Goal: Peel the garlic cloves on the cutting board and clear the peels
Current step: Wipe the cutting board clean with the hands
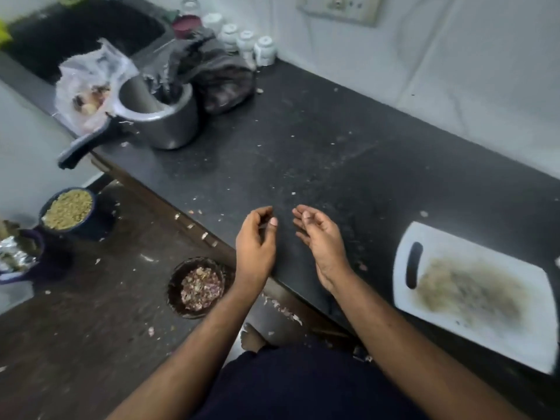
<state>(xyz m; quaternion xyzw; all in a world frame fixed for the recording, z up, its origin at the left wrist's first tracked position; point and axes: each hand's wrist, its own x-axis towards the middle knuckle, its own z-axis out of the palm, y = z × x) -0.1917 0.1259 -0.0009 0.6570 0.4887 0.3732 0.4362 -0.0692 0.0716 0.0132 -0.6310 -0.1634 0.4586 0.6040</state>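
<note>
we see the left hand [256,237] above the front edge of the black counter [348,153], its fingers curled loosely and the thumb close to the fingertips; if it pinches some small thing we cannot tell, because the picture is blurred there. the right hand [318,237] is just beside it, over the counter, palm turned up and fingers half bent, holding nothing that we can see. the two hands do not touch.

the white cutting board [472,298] lies at the front right corner of the counter, well apart from both hands. its surface has a brownish green stain in the middle, and we see no whole garlic cloves on it. small pale bits of peel [293,193] are scattered on the counter and along its front edge.

below the counter edge, on the dark floor [75,344], a dark bowl [198,287] stands near the left forearm and is filled with pinkish peels. more to the left, a blue cup [68,209] holds yellow-green grains.

at the back left part of the counter stands a metal pot [160,116] with a black handle, which reaches over the front edge. a clear plastic bag [88,86] is beside it on the left, and a dark cloth [218,77] is behind it. small white jars [263,51] stand in a row at the wall.
</note>
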